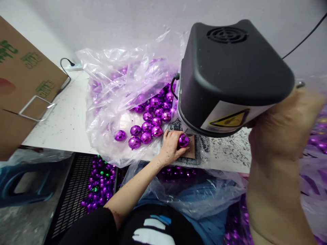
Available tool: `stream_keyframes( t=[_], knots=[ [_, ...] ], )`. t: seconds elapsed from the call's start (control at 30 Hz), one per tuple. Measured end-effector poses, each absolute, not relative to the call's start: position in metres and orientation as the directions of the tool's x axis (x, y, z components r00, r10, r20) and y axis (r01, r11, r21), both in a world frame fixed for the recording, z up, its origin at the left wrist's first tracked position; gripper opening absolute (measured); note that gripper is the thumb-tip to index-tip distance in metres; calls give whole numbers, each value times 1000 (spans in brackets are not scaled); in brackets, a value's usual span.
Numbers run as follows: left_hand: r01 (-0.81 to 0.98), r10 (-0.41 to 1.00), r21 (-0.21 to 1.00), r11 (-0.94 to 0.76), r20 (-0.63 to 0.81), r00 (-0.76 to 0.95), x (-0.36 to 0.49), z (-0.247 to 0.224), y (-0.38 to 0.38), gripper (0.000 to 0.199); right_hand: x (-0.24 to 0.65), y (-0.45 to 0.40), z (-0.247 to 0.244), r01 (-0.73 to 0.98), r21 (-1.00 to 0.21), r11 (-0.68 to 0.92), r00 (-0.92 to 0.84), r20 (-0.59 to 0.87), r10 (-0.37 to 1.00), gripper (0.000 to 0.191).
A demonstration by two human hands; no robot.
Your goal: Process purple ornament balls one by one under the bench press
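My left hand [170, 145] has its thumb and fingers closed round a shiny purple faceted ball ornament [183, 140]. It holds the ball over a brown square pad [190, 151] on the grey base plate, beneath the black machine head [235, 71]. A yellow warning label is on the head's front. My right hand [281, 112] is raised close to the camera, blurred, at the machine's right side. It is wrapped round a lever whose metal end [300, 84] sticks out above it; most of the fingers are hidden.
Left of the plate, a clear plastic bag [102, 112] lies open with several purple balls [146, 137] spilling out. A cardboard box [28, 85] stands at the left. Below the white table [63, 119] are a black crate [70, 194] of small purple balls and a blue stool [28, 180].
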State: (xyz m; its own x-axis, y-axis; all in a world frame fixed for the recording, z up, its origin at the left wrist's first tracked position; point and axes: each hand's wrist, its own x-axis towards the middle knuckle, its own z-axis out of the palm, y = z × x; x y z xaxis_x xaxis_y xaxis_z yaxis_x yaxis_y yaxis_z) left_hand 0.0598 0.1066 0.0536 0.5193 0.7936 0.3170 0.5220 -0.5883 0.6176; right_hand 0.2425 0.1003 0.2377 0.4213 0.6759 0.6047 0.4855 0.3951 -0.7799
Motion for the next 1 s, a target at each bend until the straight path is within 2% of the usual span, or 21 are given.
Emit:
stream_keyframes(
  t=[0.17, 0.4, 0.57, 0.73, 0.9, 1.0],
  knots=[
    [503, 818, 671, -545, 294, 494, 60, 54, 108, 50, 226, 66, 231, 589, -740, 324, 448, 634, 631, 40],
    [526, 837, 682, -508, 245, 490, 59, 52, 105, 48, 219, 39, 199, 689, -670, 275, 451, 693, 562, 24],
    [524, 840, 693, -496, 229, 493, 60, 51, 104, 46, 219, 39, 180, 711, -623, 328, 436, 755, 489, 20],
    [510, 836, 699, -500, 235, 496, 59, 49, 103, 46, 223, 38, 158, 706, -610, 359, 393, 760, 518, 17],
    [503, 837, 715, -486, 217, 502, 59, 48, 102, 44, 217, 50, 149, 668, -580, 466, 463, 814, 350, 17],
    [496, 834, 720, -485, 212, 509, 59, 49, 102, 43, 212, 57, 148, 650, -559, 515, 478, 828, 294, 16]
  ],
)
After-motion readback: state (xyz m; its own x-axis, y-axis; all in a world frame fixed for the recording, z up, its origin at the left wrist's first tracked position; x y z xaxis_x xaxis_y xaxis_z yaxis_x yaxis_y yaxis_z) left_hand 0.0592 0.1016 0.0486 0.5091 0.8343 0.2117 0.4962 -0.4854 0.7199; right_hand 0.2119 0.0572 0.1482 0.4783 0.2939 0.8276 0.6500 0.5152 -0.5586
